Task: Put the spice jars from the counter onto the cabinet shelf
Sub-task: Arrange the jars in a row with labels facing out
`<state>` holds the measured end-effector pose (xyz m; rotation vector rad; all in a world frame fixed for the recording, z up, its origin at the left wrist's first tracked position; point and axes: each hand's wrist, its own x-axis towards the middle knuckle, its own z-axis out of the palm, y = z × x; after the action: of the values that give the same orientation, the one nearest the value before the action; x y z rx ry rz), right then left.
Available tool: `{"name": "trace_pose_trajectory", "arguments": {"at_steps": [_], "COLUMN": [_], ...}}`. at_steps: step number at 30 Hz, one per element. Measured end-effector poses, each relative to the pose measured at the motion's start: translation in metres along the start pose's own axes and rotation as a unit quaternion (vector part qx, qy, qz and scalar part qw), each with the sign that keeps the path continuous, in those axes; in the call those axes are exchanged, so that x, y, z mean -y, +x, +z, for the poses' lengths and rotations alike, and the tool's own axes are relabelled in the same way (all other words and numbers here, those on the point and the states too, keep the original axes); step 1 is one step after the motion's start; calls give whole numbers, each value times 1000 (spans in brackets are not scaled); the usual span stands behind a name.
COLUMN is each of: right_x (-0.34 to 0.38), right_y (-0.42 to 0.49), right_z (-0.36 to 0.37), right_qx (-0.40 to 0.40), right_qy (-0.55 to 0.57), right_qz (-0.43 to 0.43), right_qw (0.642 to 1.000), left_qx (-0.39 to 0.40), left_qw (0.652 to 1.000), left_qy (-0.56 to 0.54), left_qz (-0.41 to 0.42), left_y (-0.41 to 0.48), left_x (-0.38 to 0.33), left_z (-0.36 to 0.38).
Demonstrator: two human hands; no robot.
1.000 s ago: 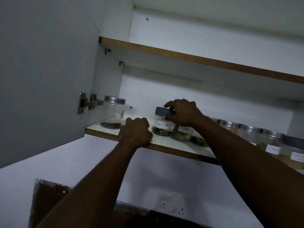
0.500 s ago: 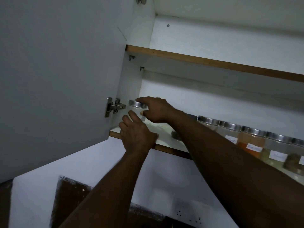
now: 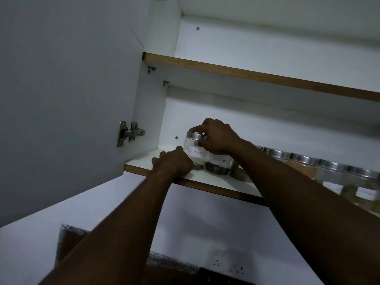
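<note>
The right hand (image 3: 218, 137) pinches the lid of a jar (image 3: 195, 150) on the shelf (image 3: 141, 164); the left hand (image 3: 174, 163), fingers curled, rests just beside the jar.

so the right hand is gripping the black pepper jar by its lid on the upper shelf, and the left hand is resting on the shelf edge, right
Not quite: the jar stands on the lower shelf, not the upper one. The head view shows the right hand gripping the black pepper jar by its lid, and the left hand resting on that shelf's front edge.
</note>
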<state>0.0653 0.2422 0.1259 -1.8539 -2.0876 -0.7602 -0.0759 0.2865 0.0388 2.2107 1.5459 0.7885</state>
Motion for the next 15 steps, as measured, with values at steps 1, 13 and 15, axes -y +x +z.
{"name": "trace_pose_trajectory", "arguments": {"at_steps": [1, 13, 15], "right_x": [-2, -5, -10], "right_y": [-1, -9, -14], "right_z": [0, 6, 1], "right_qx": [-2, -19, -35], "right_qy": [-1, 11, 27], "right_qz": [2, 18, 25], "right_qw": [1000, 1000, 999], "left_qx": [4, -41, -72], "left_qw": [1000, 999, 997], "left_qy": [3, 14, -3], "left_qz": [4, 25, 21], "left_y": [1, -12, -15], "left_x": [-1, 3, 3], "left_z": [3, 10, 12]}}
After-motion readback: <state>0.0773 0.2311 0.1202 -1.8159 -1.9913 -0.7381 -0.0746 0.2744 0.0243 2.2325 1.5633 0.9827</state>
